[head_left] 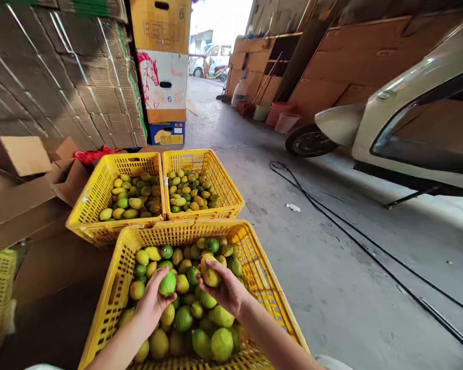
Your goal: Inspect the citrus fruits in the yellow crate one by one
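Note:
Both my hands are over the near yellow crate, which holds many green and yellowish lemons. My left hand is closed around a bright green lemon. A yellow-brown lemon sits in the fingers of my right hand, with the thumb along its side. Below and between the hands lie loose lemons, among them a large green one close to the crate's front. My forearms hide parts of the crate and some fruit.
Behind stand two more yellow crates, left and right, partly filled with lemons. Open cardboard boxes lie at left, below stacked flattened cartons. A black cable crosses the floor at right, near a parked scooter.

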{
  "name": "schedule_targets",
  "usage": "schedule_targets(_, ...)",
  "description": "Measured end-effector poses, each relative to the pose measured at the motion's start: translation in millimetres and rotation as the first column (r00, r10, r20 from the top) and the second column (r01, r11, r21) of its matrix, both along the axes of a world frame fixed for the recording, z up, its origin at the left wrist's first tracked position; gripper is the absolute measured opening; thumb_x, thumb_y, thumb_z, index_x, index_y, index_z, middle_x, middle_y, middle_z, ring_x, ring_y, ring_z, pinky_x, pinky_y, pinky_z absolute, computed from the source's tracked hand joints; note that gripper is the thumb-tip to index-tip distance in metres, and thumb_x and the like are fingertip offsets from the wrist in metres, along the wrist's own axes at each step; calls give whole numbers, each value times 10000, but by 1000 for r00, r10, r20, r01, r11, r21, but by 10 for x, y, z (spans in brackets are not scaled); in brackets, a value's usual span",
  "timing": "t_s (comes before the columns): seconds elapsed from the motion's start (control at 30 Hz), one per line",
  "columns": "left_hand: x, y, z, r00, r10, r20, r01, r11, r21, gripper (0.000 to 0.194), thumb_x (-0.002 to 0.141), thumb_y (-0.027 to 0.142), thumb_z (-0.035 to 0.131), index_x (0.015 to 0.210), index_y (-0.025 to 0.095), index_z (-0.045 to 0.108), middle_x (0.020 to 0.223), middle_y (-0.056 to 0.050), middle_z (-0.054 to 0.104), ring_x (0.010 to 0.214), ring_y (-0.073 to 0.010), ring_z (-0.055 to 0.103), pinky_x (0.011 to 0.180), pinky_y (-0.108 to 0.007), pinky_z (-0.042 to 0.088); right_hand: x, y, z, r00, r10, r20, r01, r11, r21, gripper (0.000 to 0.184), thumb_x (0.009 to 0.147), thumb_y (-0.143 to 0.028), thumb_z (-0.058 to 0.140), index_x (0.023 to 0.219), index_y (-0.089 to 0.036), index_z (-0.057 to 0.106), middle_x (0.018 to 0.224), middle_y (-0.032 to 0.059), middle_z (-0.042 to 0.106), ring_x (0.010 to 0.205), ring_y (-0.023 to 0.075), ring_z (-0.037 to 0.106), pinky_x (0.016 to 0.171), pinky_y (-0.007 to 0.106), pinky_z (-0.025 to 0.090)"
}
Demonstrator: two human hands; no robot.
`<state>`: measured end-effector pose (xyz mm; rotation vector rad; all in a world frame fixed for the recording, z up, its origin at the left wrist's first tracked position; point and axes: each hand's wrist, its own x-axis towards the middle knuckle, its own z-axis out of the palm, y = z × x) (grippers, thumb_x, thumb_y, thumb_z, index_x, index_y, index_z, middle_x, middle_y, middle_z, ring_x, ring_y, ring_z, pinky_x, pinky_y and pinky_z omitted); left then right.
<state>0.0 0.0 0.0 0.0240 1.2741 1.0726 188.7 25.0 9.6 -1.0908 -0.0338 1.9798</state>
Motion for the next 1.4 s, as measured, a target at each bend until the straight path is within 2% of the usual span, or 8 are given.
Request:
schedule_targets(0.13,4,26,103,992,15,126,-13,1000,-15,187,980,199,374,1029,143,546,819,-101,716,657,-205,716,583,-311,600,-4,47,39,1000,-23,-17,22,999,-42,255,750,-270,785,892,-182,592,745,9,693,609,125,667,475,170,521)
schedule_targets(0.37,5,34,65,993,-11,118,10,1000,14,90,937,137,519,1016,142,564,931,-93,705,758,-207,733,644,-305,614,-58,97,-3,979,-78,-191,72,997,-37,161,849,-223,567,991,-161,608,880,96,733,855,239,721,719,402,642)
schedule_targets(0.5,-35,43,6,999,12,52,-17,994,108,153,859,106,643,949,177,542,892,-45,668,688,-166,693,503,-221,526,-37,90,-15,986,-133,-100,130,991,-39,126,860,-242,663,960,-183,613,814,35,724,709,158,704,665,283,636)
schedule_targets(0.63,-79,72,34,993,45,107,-56,994,97,44,934,206,545,924,163,547,845,-66,664,642,-151,658,458,-202,465,-23,88,-2,993,-117,7,117,991,-67,149,809,-171,729,872,-196,596,708,3,698,598,122,671,459,148,528)
schedule_targets(0.87,-70,47,61,987,1,158,-7,999,39,255,980,323,437,1049,133,592,859,-84,683,684,-179,678,559,-277,544,-58,84,80,995,-56,-78,45,989,-139,285,963,-334,440,972,-118,626,779,100,722,688,184,707,576,264,609)
schedule_targets(1.0,-67,22,36,991,20,132,-21,1000,12,240,968,343,455,1023,149,587,839,-71,680,682,-184,670,541,-273,527,-52,64,95,996,-51,-75,43,993,-109,258,922,-267,424,971,-119,630,834,125,739,776,225,727,673,355,635)
schedule_targets(1.17,-81,24,13,992,47,116,-46,999,-15,220,948,368,488,1003,174,578,820,-53,674,663,-181,658,519,-268,514,-36,29,61,998,-24,-52,21,998,-61,175,851,-278,597,974,-156,620,808,63,730,760,187,723,723,313,632)
schedule_targets(1.4,-69,44,13,986,97,139,-97,995,-10,148,937,217,448,991,162,574,841,-74,695,707,-196,699,583,-294,577,-86,-22,38,998,54,17,-54,998,43,431,641,-190,832,962,-212,545,919,18,740,850,209,748,820,353,625)
